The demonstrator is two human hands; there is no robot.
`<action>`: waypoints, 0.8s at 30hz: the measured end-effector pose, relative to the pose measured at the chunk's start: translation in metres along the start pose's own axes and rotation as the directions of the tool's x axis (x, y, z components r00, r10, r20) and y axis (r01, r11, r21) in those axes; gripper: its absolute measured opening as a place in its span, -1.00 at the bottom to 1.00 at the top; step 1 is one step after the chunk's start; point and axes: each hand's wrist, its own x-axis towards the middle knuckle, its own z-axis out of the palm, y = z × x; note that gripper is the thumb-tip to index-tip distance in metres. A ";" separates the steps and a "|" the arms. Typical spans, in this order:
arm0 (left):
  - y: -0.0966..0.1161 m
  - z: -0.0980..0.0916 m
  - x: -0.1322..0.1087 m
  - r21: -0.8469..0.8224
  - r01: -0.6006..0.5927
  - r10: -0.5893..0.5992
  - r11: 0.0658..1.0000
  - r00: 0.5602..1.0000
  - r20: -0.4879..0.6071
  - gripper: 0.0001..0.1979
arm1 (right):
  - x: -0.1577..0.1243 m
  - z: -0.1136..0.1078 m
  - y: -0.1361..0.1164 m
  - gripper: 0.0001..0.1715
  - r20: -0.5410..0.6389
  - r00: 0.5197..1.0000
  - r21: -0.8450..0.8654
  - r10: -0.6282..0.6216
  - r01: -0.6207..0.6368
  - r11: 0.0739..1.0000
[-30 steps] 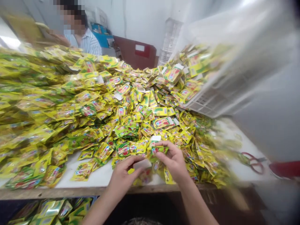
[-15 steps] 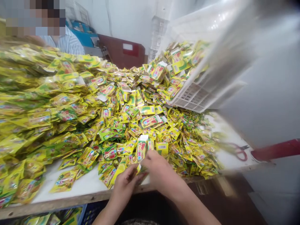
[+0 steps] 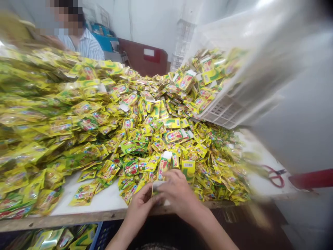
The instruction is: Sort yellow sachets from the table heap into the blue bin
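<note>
A huge heap of small yellow-green sachets [image 3: 85, 118] covers the white table [image 3: 104, 201]. Both my hands meet at the table's near edge. My left hand [image 3: 142, 205] is curled, its fingers pinching a small white-edged packet [image 3: 157, 185]. My right hand [image 3: 177, 196] lies over the same packet with its fingers closed on it from above. An upright sachet [image 3: 164, 163] with a white top stands in the pile just beyond my fingers.
A white plastic crate [image 3: 234, 100], tilted and spilling sachets, sits at the right. Red-handled scissors [image 3: 273, 175] lie on the table's right end beside a red object [image 3: 310, 178]. Another person in a striped shirt [image 3: 85, 43] sits across. More sachets fill a bin [image 3: 59, 238] under the table.
My hands dropped from the pile's edge toward the table's near edge and came together over the packet. The view swung a little.
</note>
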 end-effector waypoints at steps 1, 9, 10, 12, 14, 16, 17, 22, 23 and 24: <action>0.001 -0.001 -0.002 0.016 0.007 -0.006 1.000 1.000 -0.020 -0.66 | -0.005 0.003 0.001 -0.83 -0.073 0.993 0.147 0.095 -0.084 0.986; 0.024 -0.003 -0.004 0.050 0.116 -0.117 0.992 0.993 0.018 -0.76 | -0.020 0.034 0.007 -0.86 0.075 0.862 0.742 0.501 -0.384 0.550; 0.024 -0.005 -0.002 0.080 0.091 -0.089 0.993 0.996 -0.025 -0.75 | -0.016 0.033 0.006 -0.89 -0.001 0.887 0.698 0.461 -0.330 0.636; 0.021 -0.008 0.002 0.160 0.018 0.002 0.987 0.992 -0.123 -0.74 | -0.010 0.030 0.005 -0.87 -0.098 0.921 0.624 0.377 -0.238 0.744; 0.015 -0.011 0.004 0.238 -0.042 0.083 0.970 0.983 -0.165 -0.75 | -0.005 0.029 0.007 -0.82 -0.097 0.932 0.624 0.350 -0.217 0.750; 0.009 -0.012 0.005 0.281 -0.076 0.124 0.957 0.980 -0.156 -0.76 | -0.003 0.030 0.011 -0.83 -0.076 0.925 0.644 0.373 -0.240 0.726; 0.007 -0.011 0.005 0.285 -0.086 0.134 0.955 0.979 -0.153 -0.74 | -0.003 0.031 0.014 -0.84 -0.071 0.919 0.646 0.388 -0.254 0.720; 0.006 -0.008 0.008 0.330 -0.149 0.200 0.932 0.972 -0.127 -0.76 | -0.004 0.032 0.018 -0.84 -0.077 0.910 0.623 0.406 -0.274 0.733; 0.007 -0.009 0.009 0.360 -0.192 0.240 0.913 0.966 -0.094 -0.80 | -0.004 0.030 0.017 -0.85 -0.080 0.916 0.618 0.392 -0.264 0.741; 0.008 -0.010 0.009 0.388 -0.242 0.283 0.890 0.958 -0.053 -0.81 | -0.004 0.028 0.016 -0.87 -0.082 0.925 0.613 0.371 -0.247 0.751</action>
